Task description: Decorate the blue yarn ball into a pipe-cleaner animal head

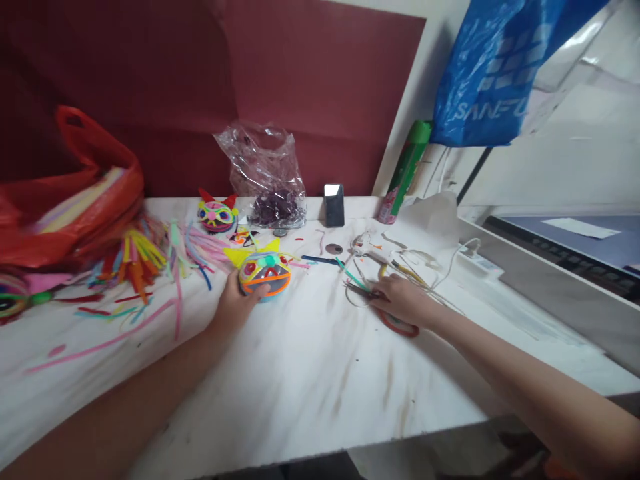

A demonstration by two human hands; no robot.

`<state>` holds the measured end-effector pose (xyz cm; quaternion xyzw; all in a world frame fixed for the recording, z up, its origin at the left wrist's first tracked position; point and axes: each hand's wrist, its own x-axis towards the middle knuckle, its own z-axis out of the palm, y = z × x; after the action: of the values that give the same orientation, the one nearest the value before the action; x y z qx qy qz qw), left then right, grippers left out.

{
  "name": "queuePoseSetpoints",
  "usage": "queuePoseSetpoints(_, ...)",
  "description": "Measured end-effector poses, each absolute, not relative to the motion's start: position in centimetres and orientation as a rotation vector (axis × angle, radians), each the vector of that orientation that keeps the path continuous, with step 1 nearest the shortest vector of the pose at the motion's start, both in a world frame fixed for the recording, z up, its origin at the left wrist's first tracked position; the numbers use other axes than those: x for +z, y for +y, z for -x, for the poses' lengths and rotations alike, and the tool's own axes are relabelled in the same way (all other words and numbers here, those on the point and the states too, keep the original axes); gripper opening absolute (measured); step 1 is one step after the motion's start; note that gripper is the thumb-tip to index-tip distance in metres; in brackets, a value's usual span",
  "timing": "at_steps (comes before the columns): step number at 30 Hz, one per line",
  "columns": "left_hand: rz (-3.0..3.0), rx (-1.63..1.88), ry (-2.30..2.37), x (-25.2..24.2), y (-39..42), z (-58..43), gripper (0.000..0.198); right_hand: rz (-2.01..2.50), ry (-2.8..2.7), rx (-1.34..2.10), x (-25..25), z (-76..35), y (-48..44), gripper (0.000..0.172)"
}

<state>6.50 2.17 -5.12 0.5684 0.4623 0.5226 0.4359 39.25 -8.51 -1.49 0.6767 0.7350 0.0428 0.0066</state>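
My left hand (236, 299) is closed on a small round mask-like craft (265, 275), with yellow pointed ears, red eyes and an orange-edged mouth. My thumb lies over its lower front. Farther right, my right hand (400, 297) is closed on a pair of scissors (400, 325) with red-orange handles; the dark blades point left. Beside the blades lies a green pipe cleaner (347, 272). Just beyond that hand sits a white glue gun (367, 245) with its cable. A dark blue stick (320, 259) lies between the two hands.
A similar craft with red ears (216, 215) stands at the back. Many coloured pipe cleaners (137, 257) spread leftward by a red bag (100, 180). Behind are a clear plastic bag (275, 180), a phone (334, 205) and a green spray can (407, 170). A power strip (477, 267) lies right.
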Motion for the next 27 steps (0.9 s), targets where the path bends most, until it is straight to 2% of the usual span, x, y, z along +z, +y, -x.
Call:
queuePoseSetpoints(3, -1.37, 1.392, 1.159, -4.5, 1.4, -6.7, 0.073, -2.114, 2.308, 0.224, -2.5, -39.2, -8.4, 0.015)
queuePoseSetpoints(5, -1.332, 1.455, 1.282, -3.8, 0.9, -6.5, 0.07, -2.138, 2.303, 0.247, -2.9, -39.3, -8.1, 0.014)
queuePoseSetpoints(10, -1.39, 1.558, 1.334, -1.0, -1.4, -4.6, 0.043, -2.266, 2.337, 0.207, -3.0, -39.5, -8.5, 0.014)
queuePoseSetpoints(14, -1.554, 1.212, 1.198, 0.5, -4.0, -4.5, 0.024, -2.342, 2.472, 0.125, -2.4, -38.4, -9.6, 0.013)
queuePoseSetpoints(20, -1.75, 0.91, 1.11, -0.2, -6.4, -9.3, 0.017, -1.945, 2.766, 0.674, -1.7, -35.4, -10.9, 0.01)
queuePoseSetpoints(25, -2.054, 1.061, 1.134, -0.7, -6.5, -13.4, 0.03, -1.626, 2.901, 0.945, -1.2, -34.5, -12.2, 0.021)
queuePoseSetpoints(27, -2.182, 1.07, 1.134, -0.8, -6.3, -14.4, 0.026, -1.581, 2.9, 0.973, -1.1, -34.5, -12.5, 0.022)
